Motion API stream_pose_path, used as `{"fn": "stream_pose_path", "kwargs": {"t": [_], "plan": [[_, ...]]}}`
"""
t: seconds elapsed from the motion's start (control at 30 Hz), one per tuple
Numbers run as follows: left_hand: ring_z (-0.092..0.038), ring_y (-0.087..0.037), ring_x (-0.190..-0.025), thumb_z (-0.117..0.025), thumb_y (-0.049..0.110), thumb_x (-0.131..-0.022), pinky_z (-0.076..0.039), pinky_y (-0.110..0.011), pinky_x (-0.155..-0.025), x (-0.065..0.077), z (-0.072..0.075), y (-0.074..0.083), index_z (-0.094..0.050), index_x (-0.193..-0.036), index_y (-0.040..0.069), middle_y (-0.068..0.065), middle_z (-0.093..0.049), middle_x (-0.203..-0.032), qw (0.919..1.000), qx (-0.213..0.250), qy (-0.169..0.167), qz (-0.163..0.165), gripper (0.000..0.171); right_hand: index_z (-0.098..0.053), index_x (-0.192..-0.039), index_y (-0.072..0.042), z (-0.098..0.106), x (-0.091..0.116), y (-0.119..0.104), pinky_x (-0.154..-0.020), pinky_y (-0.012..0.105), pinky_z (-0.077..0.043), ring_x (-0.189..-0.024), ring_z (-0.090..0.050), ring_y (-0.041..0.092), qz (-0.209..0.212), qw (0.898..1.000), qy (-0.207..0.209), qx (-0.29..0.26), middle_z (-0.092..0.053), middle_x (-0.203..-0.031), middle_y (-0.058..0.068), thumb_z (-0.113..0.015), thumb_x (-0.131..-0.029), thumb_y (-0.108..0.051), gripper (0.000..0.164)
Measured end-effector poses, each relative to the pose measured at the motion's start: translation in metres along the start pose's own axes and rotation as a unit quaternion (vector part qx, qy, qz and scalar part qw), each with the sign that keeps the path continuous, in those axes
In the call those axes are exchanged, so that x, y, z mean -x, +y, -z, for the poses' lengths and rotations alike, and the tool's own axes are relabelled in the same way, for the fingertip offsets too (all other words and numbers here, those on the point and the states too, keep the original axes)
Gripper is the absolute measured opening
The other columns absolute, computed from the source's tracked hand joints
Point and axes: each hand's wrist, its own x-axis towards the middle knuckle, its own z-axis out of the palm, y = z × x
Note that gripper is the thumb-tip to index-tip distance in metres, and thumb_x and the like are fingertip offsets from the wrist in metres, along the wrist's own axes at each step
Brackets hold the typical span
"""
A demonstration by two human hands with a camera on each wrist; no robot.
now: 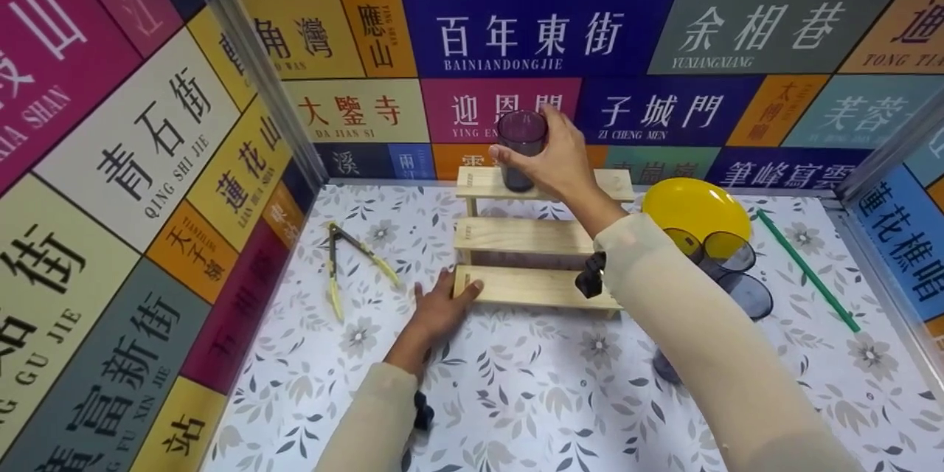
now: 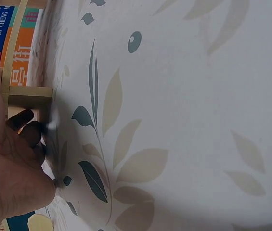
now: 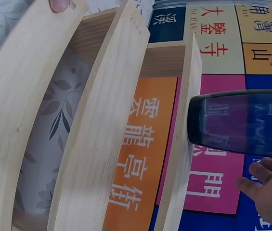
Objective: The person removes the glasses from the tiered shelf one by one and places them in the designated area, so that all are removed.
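A three-tier wooden rack (image 1: pixel 527 234) stands on the floral-print surface near the back wall. My right hand (image 1: pixel 557 162) holds a dark tinted glass (image 1: pixel 518 169) upright, thumb on one side and fingers at the other. In the right wrist view, the base of the glass (image 3: pixel 237 120) touches the top tier; some fingers (image 3: pixel 265 180) stand apart from its side. My left hand (image 1: pixel 439 306) grips the left end of the lowest tier, thumb on top. The left wrist view shows curled fingers (image 2: pixel 27 132) beside the rack's wooden end (image 2: pixel 30 94).
Right of the rack lie a yellow plate (image 1: pixel 693 203) and several tinted glasses (image 1: pixel 745 295), partly behind my right sleeve. A green stick (image 1: pixel 807 269) lies further right. A V-shaped yellow and black tool (image 1: pixel 335 258) lies to the left. Printed panels (image 1: pixel 538 29) wall the back and sides.
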Motion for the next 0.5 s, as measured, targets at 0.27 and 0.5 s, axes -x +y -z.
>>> {"fn": "stream_pose_path", "kwargs": {"t": [0.27,0.5], "plan": [[-0.008,-0.035,-0.175,-0.049,0.078,-0.106,0.018,-0.059,-0.139,0.001,0.000,0.000,-0.036,-0.175,0.027,-0.012,-0.022,-0.185,0.9998,0.017,-0.001,0.013,0.087,-0.039,-0.171,-0.009,-0.006,-0.002,-0.001,-0.131,0.052,-0.044,-0.154,-0.052,0.038,-0.011,0.999,0.014,-0.032,-0.052,-0.168,0.019,-0.092,-0.082,-0.068,0.119],[-0.001,-0.042,-0.175,-0.050,0.075,-0.107,0.015,-0.063,-0.139,0.003,0.002,0.002,-0.036,-0.175,0.024,-0.014,-0.023,-0.185,0.9999,0.015,0.000,0.006,0.086,-0.048,-0.165,-0.011,-0.012,-0.003,-0.002,-0.123,0.051,-0.051,-0.142,-0.063,0.036,-0.027,0.997,0.031,-0.068,-0.062,-0.158,0.018,-0.093,-0.084,-0.063,0.106]]}}
